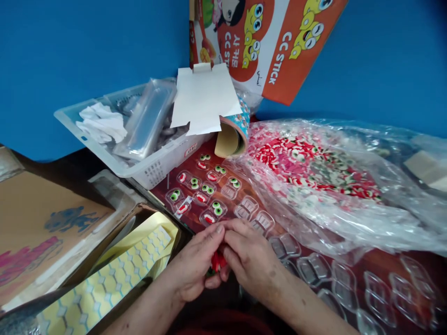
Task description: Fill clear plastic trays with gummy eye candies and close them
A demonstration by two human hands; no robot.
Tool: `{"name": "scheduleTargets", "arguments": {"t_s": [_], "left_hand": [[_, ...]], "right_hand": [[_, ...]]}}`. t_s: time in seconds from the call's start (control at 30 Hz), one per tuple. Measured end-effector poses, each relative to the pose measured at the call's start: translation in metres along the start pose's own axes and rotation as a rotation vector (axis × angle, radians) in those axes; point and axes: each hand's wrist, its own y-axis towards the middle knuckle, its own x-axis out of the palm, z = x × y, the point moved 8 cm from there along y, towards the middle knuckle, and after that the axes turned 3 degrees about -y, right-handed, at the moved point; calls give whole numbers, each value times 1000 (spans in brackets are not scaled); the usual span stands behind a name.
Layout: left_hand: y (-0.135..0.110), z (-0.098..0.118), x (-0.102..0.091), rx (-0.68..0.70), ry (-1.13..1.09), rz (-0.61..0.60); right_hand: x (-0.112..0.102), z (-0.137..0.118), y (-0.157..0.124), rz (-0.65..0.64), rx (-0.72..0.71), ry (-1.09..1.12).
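Observation:
My left hand (195, 260) is curled around a few small red pieces (218, 261), which show in the gap between the two hands, with a bit of green below them. My right hand (249, 249) meets it, fingers bent and pressed together at the left fingertips; what they pinch is hidden. Just beyond the hands, clear plastic trays (213, 213) on the dark red table (174, 182) hold green-and-white eye pieces (207, 189) and red-and-white mouth pieces (182, 209). Other clear trays (313, 268) to the right hold nothing.
A large clear bag (314, 163) of red, white and green pieces lies at the right. Behind stand a white plastic basket (153, 170), a patterned roll (230, 139) and an orange carton (296, 65). At left, a yellow sticker sheet (115, 279) rests by a cardboard box (42, 223).

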Motion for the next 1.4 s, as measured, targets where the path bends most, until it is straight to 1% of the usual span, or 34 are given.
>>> {"name": "scheduleTargets", "arguments": {"t_s": [0.07,0.17,0.23,0.3,0.37,0.4,0.43,0.5,0.57,0.6,0.63,0.67,0.73,0.8,0.87,0.93,1.03,1.07,1.13,1.17,1.23,1.3,1.33,1.4], "left_hand": [[-1,2,1,-2,-38,-18],[0,8,-4,-5,-154,24],[1,14,-12,-1,-227,83],[1,19,-19,11,-282,133],[0,23,-22,20,-333,158],[0,25,-23,24,-358,164],[1,25,-22,24,-383,161],[3,25,-19,18,-420,130],[4,22,-13,3,-434,85],[5,21,-11,-5,-433,63],[4,19,-9,-9,-425,50],[3,18,-8,-10,-408,45],[0,17,-8,-5,-357,51],[-3,17,-9,0,-313,79],[-4,15,-10,-4,-291,121],[-3,14,-9,-9,-276,158],[1,14,-6,3,-253,180],[2,14,-4,6,-249,179],[3,15,-3,16,-247,172],[4,15,-2,17,-244,163],[4,15,0,13,-225,137],[4,14,3,9,-190,97],[3,13,5,8,-168,72],[3,10,10,8,-115,10]], "right_hand": [[-14,16,6,76,53,8],[-40,56,21,240,226,-136],[-44,77,33,270,287,-209],[-41,86,42,267,289,-220],[-40,82,42,294,273,-165],[-40,76,39,313,258,-118],[-41,67,35,327,228,-73],[-43,42,25,328,124,-30],[-45,21,13,313,5,-85],[-47,16,7,318,-22,-132],[-50,19,0,328,-12,-178],[-54,27,-6,350,36,-221],[-61,57,-20,386,199,-272],[-62,89,-32,369,345,-272],[-55,108,-34,317,400,-282],[-45,112,-25,246,394,-393],[-32,106,-7,167,372,-590],[-28,103,-2,144,364,-618],[-25,95,3,105,337,-606],[-26,89,3,102,314,-584],[-37,72,-1,160,238,-492],[-50,50,-8,234,118,-328],[-54,40,-11,246,56,-238],[-55,22,-19,196,-26,-78]]}}
